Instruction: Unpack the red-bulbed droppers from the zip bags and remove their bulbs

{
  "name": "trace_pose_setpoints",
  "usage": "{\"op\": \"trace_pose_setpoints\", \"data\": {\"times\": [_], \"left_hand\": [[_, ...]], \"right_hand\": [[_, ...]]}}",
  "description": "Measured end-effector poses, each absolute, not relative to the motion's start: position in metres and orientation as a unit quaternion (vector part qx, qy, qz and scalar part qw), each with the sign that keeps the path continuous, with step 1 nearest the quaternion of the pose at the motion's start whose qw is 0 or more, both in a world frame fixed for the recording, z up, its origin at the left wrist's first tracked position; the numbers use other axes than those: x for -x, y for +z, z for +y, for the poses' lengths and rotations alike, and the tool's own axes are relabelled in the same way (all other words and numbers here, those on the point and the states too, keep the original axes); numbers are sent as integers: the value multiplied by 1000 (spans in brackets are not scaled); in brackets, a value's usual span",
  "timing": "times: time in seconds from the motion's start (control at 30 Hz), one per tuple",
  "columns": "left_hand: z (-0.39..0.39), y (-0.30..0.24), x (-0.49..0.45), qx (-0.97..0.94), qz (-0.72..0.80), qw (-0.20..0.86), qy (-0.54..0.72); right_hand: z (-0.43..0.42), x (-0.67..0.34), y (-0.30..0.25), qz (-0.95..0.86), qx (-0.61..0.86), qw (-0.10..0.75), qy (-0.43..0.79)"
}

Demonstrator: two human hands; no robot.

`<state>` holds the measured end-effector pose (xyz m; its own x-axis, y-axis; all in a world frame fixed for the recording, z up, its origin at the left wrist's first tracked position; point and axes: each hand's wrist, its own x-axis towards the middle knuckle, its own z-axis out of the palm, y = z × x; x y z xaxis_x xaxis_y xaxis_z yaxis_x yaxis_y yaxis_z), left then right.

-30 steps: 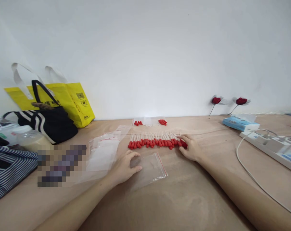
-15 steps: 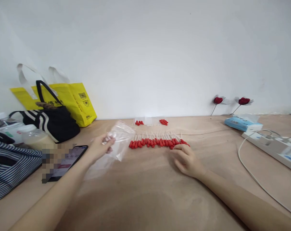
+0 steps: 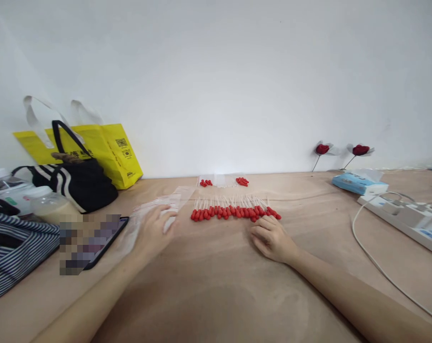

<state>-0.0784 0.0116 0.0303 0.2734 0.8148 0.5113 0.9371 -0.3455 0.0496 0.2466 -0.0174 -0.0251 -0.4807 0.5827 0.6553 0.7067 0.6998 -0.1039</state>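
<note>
A row of several thin white sticks with red tips [image 3: 233, 209] lies across the middle of the wooden table [image 3: 219, 286]. My right hand [image 3: 269, 238] rests just in front of the row's right end, fingers curled loosely and holding nothing that I can see. My left hand [image 3: 155, 231] lies flat, fingers spread, on a pile of clear zip bags [image 3: 158, 207] to the left of the row. Two small clear bags with red-tipped pieces [image 3: 225, 181] lie by the wall behind the row.
At the left stand a yellow tote [image 3: 108, 150], a black striped bag [image 3: 76, 183], a plastic jar [image 3: 47, 205], striped cloth [image 3: 15, 247] and a phone [image 3: 101, 236]. At the right are a blue tissue pack [image 3: 356, 183], a power strip [image 3: 408, 219] with white cable, and two red flowers [image 3: 340, 150].
My left hand lifted a clear bag from in front of me, carried it left, and now presses flat on the bag pile. My right hand drew back from the row's end.
</note>
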Motion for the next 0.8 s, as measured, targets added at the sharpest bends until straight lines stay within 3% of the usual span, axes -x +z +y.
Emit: {"op": "trace_pose_setpoints", "data": {"times": [0.2, 0.57, 0.8], "left_hand": [[16, 11, 9, 870, -412, 16, -271], [46, 0, -70, 909, -335, 104, -225], [38, 1, -50, 886, -333, 95, -309]], "right_hand": [[-15, -245, -26, -871, 373, 316, -49], [-15, -246, -25, -877, 376, 300, -21], [-15, -246, -25, -876, 374, 305, -22]]}}
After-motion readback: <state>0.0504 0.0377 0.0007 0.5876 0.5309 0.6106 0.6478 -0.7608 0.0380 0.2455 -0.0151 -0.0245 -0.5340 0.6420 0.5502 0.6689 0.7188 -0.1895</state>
